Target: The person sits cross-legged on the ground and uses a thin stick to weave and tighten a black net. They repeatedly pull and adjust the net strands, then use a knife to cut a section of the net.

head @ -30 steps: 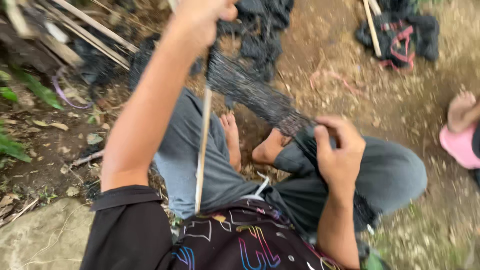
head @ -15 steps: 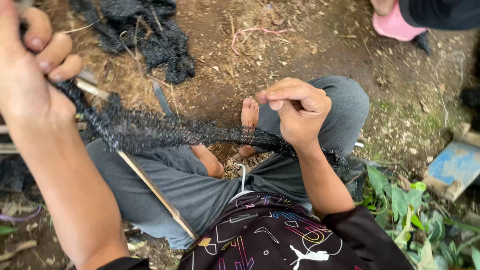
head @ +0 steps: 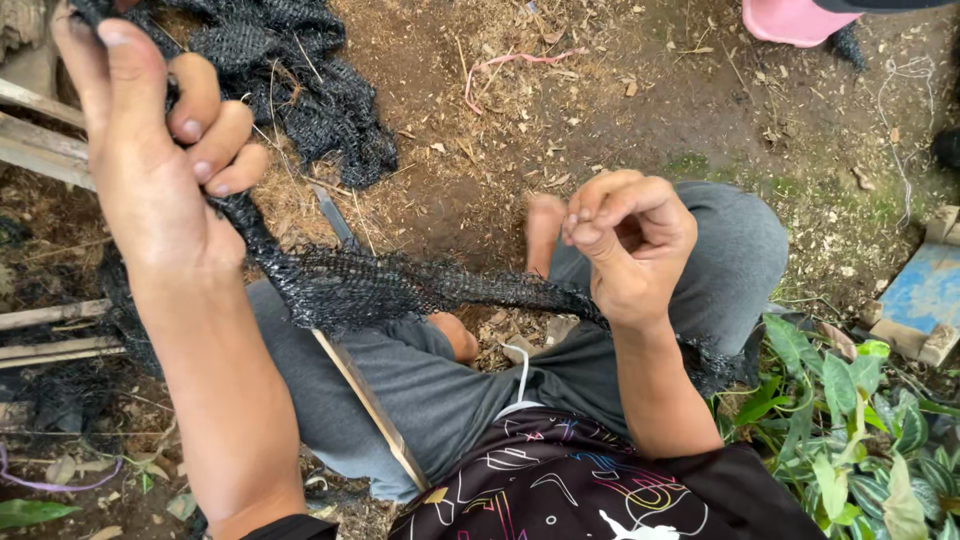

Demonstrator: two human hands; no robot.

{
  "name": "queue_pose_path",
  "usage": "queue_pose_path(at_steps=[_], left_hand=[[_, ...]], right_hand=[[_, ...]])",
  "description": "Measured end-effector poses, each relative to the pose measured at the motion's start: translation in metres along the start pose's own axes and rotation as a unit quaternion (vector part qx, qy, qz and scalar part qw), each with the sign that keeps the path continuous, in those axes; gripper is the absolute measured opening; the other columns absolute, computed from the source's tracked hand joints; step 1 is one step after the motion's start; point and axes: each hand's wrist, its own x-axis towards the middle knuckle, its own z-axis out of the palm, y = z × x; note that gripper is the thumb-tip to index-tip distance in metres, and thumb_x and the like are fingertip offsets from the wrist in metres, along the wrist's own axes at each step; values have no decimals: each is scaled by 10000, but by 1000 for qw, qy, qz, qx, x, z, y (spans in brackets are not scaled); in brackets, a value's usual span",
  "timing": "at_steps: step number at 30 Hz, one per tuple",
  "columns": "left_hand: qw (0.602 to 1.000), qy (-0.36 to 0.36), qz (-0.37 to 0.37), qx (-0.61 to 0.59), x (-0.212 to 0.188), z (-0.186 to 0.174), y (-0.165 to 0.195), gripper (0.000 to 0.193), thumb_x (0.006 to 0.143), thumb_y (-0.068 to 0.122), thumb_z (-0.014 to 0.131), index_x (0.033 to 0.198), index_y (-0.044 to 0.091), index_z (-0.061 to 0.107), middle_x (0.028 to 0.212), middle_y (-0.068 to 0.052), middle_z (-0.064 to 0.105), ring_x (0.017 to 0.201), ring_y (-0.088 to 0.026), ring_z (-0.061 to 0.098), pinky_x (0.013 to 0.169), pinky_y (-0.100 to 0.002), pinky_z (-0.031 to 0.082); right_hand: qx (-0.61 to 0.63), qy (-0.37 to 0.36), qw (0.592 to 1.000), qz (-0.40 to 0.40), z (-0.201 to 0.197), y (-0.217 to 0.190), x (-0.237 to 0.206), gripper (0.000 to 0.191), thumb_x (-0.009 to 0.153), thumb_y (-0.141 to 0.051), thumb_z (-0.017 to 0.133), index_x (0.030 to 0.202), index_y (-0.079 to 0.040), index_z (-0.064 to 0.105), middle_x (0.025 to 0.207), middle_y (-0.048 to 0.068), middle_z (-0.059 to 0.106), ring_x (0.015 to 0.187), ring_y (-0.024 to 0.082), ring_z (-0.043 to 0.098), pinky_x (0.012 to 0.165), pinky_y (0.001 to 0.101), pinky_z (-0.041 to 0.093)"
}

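I sit cross-legged on bare earth in grey trousers. A strip of black mesh netting (head: 400, 285) stretches between my hands, bunched into a rope. My left hand (head: 150, 150) is raised at the upper left, its fingers curled around one end of the netting. At the centre right, above my knee, my right hand (head: 630, 245) grips the other end, with thumb and fingertips pinched together. A thin bamboo stick (head: 370, 405) lies slanted across my left thigh, under the netting. My bare foot (head: 543, 230) shows between the hands.
More black netting (head: 300, 90) lies heaped on the ground at the upper left. Bamboo slats (head: 40, 140) lie at the left edge. Green leafy plants (head: 860, 420) grow at the lower right. A blue board (head: 925, 295) sits at the right. Another person's pink sandal (head: 790, 20) shows at the top.
The view has swung from my left side to straight down. My left hand came lower and closer, still holding the netting. My right hand stayed on the netting above my knee.
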Motion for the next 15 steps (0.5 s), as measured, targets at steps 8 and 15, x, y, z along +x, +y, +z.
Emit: queue_pose_path(at_steps=[8,15], left_hand=[[1000,24,1,-2,10,14,-7,172,1248,278,507,1408,222,476,716,29,269,580,-56,240,559,-236,229],[998,43,-14,-37,24,8,-31,284,1208,175,461,929,121,451,720,17,357,567,-64,327,532,-260,259]], right_hand=[[346,15,930,126,-25,-5,6,363,919,80,696,921,-132,401,918,9,440,835,121,481,730,217,462],[367,46,915,163,-70,2,8,274,981,62,628,975,-152,456,907,-22,458,854,96,467,749,194,444]])
